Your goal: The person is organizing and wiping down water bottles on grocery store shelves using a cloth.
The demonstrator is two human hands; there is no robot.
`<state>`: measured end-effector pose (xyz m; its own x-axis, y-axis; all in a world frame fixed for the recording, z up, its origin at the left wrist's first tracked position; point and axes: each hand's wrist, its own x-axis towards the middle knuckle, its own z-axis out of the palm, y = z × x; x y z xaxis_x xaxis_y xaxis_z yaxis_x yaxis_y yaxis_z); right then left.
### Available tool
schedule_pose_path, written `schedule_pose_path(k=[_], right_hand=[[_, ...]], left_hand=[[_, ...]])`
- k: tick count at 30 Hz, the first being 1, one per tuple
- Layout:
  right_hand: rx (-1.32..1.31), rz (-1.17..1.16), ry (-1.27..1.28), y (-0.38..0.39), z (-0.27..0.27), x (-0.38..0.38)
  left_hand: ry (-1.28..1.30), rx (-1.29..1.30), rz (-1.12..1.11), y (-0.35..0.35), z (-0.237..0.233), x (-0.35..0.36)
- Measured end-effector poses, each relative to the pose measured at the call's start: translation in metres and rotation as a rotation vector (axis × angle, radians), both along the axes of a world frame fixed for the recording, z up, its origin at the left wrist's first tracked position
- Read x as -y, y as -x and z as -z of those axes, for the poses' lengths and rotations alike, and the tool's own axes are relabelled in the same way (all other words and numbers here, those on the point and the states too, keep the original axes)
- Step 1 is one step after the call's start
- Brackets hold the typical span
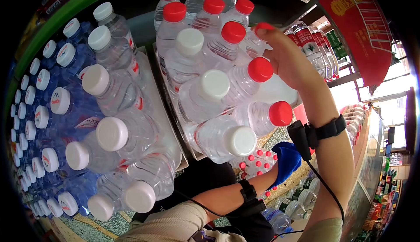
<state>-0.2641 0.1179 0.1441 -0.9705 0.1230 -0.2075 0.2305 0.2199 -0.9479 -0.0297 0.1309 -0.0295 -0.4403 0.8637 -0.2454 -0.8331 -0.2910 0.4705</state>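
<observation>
My right hand (284, 56) reaches to the far right side of a tray of clear plastic bottles. Its fingers are closed at the top of a red-capped bottle (253, 42), by the cap. Around it stand more red-capped bottles (233, 32) and several white-capped ones (214, 85), some tilted outward. Lower down, a bright blue cloth (288, 163) is bunched at the end of my left arm and covers most of my left hand (274, 172); its fingers are hidden.
White-capped clear bottles (112, 133) and blue water bottles (60, 101) fill the shelf on the left. A tray edge (168, 106) divides the rows. More red-capped bottles (258, 163) and bottles lying down (293, 207) are on the floor. A counter (365, 163) runs along the right.
</observation>
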Motion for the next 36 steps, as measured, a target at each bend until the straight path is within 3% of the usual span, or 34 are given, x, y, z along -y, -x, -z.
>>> schedule_pose_path(k=[2, 4, 6, 8, 9, 12, 13, 15, 16, 17, 19, 20, 21, 23, 25, 27, 29, 33, 36], right_hand=[[-0.003, 0.003, -0.005, -0.014, -0.008, 0.006], [-0.110, 0.025, -0.027, -0.030, -0.013, -0.008], [-0.210, 0.115, -0.084, -0.057, -0.027, -0.014], [-0.320, 0.207, -0.204, -0.096, -0.039, -0.025], [-0.338, 0.272, -0.285, -0.122, -0.044, -0.026], [-0.446, 0.506, -0.456, -0.209, -0.025, -0.062], [-0.448, 0.726, -0.453, -0.235, -0.009, -0.069], [-0.312, 0.952, -0.354, -0.309, 0.040, -0.106], [-0.292, 0.937, -0.373, -0.332, 0.065, -0.109], [-0.186, 1.085, -0.330, -0.358, 0.101, -0.113], [0.202, 1.040, -0.256, -0.431, 0.206, -0.136], [0.565, 0.994, -0.373, -0.440, 0.242, -0.124], [0.609, 0.883, -0.496, -0.470, 0.307, -0.125], [0.618, 0.847, -0.481, -0.484, 0.386, -0.097], [0.464, 0.778, -0.371, -0.453, 0.386, -0.054], [0.468, 0.720, -0.311, -0.446, 0.422, -0.033], [0.441, 0.609, -0.457, -0.459, 0.491, -0.029], [0.509, 0.630, -0.394, -0.436, 0.475, 0.004], [0.526, 0.669, -0.366, -0.428, 0.462, 0.014]], left_hand=[[0.094, 0.077, 0.145, 0.035, -0.046, 0.040], [-0.004, 0.144, -0.035, 0.007, -0.004, -0.003], [-0.020, 0.159, -0.076, 0.000, 0.006, -0.009], [0.041, 0.123, 0.016, 0.021, -0.015, 0.014], [0.031, 0.038, 0.193, 0.019, -0.003, 0.016], [-0.008, 0.118, 0.146, 0.018, -0.008, 0.017], [-0.025, 0.082, 0.140, 0.013, -0.003, 0.015], [-0.037, 0.049, 0.174, 0.012, -0.001, 0.016], [-0.051, 0.072, 0.099, 0.008, -0.002, 0.014], [-0.066, 0.093, 0.024, 0.004, -0.003, 0.013], [-0.070, 0.021, -0.026, -0.002, 0.002, 0.011], [-0.073, -0.014, -0.053, -0.006, 0.007, 0.009], [-0.115, -0.018, 0.006, -0.009, 0.018, 0.006], [-0.201, -0.028, 0.125, -0.010, 0.046, -0.001], [-0.135, 0.005, 0.187, -0.007, 0.056, -0.005], [-0.074, -0.016, 0.177, -0.004, 0.059, -0.005], [-0.031, -0.095, 0.099, -0.003, 0.050, -0.005], [0.044, -0.161, 0.123, 0.005, 0.021, 0.007], [0.013, -0.107, 0.025, -0.003, 0.038, 0.000]])
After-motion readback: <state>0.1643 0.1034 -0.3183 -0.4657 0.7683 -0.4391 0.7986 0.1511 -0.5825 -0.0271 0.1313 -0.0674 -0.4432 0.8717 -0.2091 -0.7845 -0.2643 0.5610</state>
